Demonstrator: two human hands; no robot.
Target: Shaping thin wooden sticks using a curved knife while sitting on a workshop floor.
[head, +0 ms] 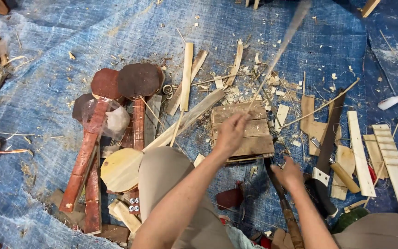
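two hands, left hand [230,133] gripping thin stick [279,46], right hand [290,173] near wooden block [242,131]

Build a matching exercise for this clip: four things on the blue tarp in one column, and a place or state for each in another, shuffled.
Things:
1. thin wooden stick
2. small slatted wooden block
3. round pale wooden disc
4. ladder-like wooden strip

Places or states:
A. lies at the far right of the tarp
B. gripped in the left hand, blurred
C. beside the left knee
D. sits under the left hand

Pairs: 1-B, 2-D, 3-C, 4-A. The right hand reaches toward a dark-handled tool.
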